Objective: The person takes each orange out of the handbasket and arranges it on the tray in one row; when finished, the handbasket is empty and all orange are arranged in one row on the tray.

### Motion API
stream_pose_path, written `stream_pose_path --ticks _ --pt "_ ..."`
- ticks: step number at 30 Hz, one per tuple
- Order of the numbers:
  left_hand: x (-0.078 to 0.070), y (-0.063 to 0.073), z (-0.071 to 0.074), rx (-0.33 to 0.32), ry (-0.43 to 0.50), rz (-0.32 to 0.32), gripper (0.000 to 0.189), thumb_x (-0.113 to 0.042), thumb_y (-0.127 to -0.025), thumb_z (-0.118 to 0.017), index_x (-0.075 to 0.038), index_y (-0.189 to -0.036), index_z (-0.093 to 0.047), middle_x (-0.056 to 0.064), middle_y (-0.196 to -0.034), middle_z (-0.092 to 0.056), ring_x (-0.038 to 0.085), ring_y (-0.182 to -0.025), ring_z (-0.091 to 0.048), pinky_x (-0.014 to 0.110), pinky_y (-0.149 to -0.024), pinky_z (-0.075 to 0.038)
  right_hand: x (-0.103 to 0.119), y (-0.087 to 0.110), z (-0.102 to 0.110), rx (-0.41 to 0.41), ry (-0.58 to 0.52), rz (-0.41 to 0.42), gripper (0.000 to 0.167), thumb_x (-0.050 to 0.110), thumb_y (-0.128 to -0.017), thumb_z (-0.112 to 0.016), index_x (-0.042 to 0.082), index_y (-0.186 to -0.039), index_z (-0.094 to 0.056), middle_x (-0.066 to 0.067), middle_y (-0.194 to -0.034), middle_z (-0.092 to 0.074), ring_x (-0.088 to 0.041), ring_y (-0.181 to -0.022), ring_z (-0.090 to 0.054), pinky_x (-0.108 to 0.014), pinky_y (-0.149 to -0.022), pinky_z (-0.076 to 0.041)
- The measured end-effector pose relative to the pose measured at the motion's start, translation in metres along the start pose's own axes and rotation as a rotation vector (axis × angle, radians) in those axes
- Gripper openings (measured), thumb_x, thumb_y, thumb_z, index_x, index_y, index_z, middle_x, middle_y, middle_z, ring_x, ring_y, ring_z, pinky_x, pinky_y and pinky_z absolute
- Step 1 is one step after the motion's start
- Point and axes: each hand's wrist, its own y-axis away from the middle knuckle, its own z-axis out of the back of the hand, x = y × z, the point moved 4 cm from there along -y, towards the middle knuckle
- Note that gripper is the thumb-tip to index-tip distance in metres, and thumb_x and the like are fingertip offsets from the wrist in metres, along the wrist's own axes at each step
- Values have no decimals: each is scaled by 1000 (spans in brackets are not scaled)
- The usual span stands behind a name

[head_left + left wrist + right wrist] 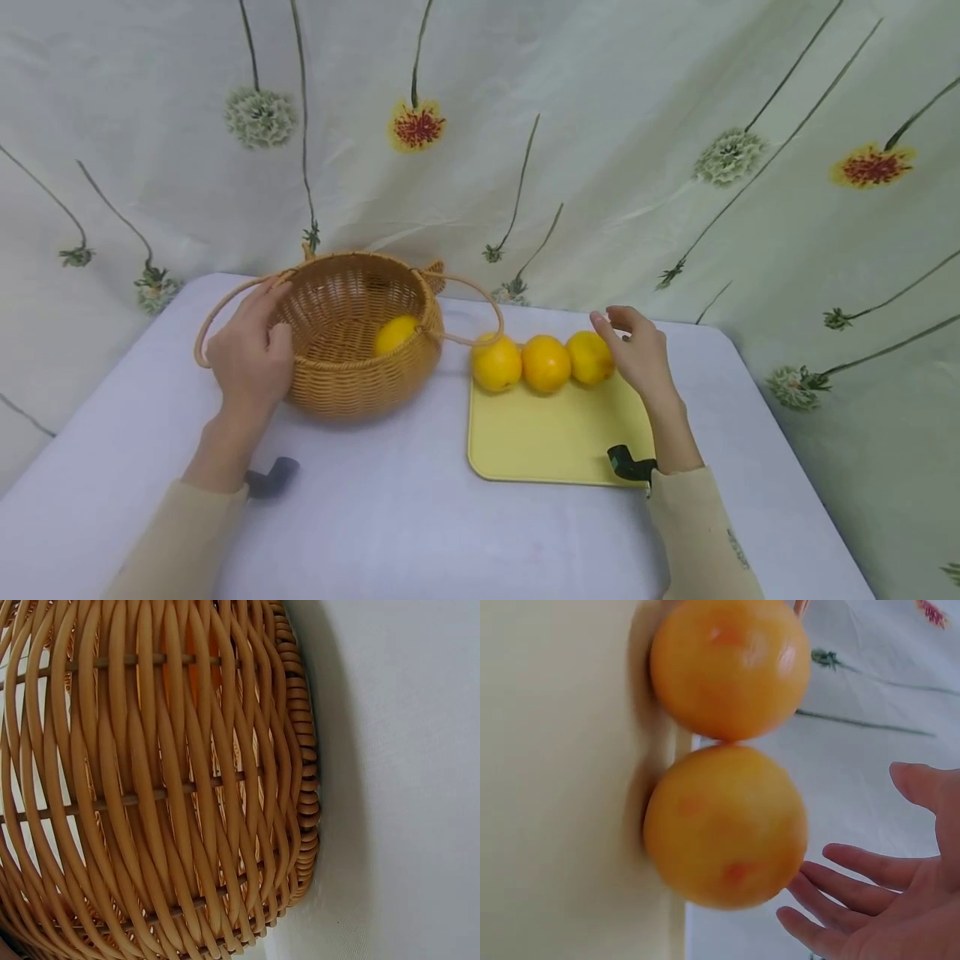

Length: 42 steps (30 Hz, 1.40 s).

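Note:
A woven wicker basket [360, 387] stands at the left with one orange [395, 335] inside. My left hand [255, 350] grips its left rim beside the handle. The left wrist view shows the woven side [172, 780] up close, with an orange patch behind the weave. Three oranges lie in a row along the far edge of a yellow tray [555, 437]. At the row's right end, my right hand [636, 350] is beside the rightmost orange [590, 358], fingers spread. In the right wrist view its fingertips come right up to that orange [726, 826].
The left orange [497, 364] and middle orange [546, 364] sit side by side on the tray. The basket's right handle [498, 312] reaches over the left one. A white cloth covers the table [390, 517], and a flower-printed curtain [600, 167] hangs behind it.

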Motion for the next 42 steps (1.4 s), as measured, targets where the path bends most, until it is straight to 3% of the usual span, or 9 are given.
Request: stream_pose_path --ticks 5,10,13,19,27,32,42 --pt "0 1 0 8 5 8 57 -9 -85 -41 -5 -132 -73 14 -139 -70 44 -119 -69 41 -54 -30 21 4 -8 -3 -26 32 66 48 -104 -60 3 -150 -53 -20 -152 -58 -38 -141 -55 -54 -118 -39" --pt "0 0 5 6 -10 15 57 -9 -85 -42 -6 -132 -73 13 -140 -70 42 -122 -69 32 -54 -26 55 2 -26 19 -84 95 62 46 -103 -64 6 -149 -55 -15 -150 -60 -33 -140 -56 -51 -117 -41" --pt "1 0 6 4 -11 13 57 -9 -85 -41 -6 -132 -73 13 -139 -70 43 -119 -70 29 -53 -23 80 0 -36 40 -126 138 59 43 -103 -64 7 -149 -55 -14 -149 -60 -32 -139 -56 -51 -117 -42" --pt "2 0 5 4 -10 7 58 -10 -85 -40 -4 -132 -73 15 -139 -69 45 -115 -70 35 -52 -24 139 -3 -56 106 -159 218 58 40 -103 -64 8 -150 -54 -12 -151 -59 -29 -141 -55 -48 -117 -42" --pt "2 -4 7 6 -12 6 56 -11 -87 -41 -3 -133 -72 16 -140 -69 45 -115 -70 36 -52 -26 214 -3 -88 257 -173 265 64 42 -101 -68 11 -154 -50 -9 -155 -56 -29 -139 -57 -42 -112 -48" --pt "1 -5 5 10 -9 12 57 -11 -86 -41 -5 -133 -72 14 -141 -69 44 -118 -70 36 -53 -26 234 -4 -106 293 -137 276 65 43 -101 -68 12 -155 -48 -8 -155 -56 -26 -137 -60 -41 -110 -49" --pt "0 0 1 22 9 26 57 -9 -86 -42 -7 -134 -72 12 -142 -69 45 -101 -72 37 -54 -26 258 2 -149 364 -35 228 74 41 -99 -70 3 -157 -44 -14 -158 -52 -29 -146 -51 -43 -116 -44"
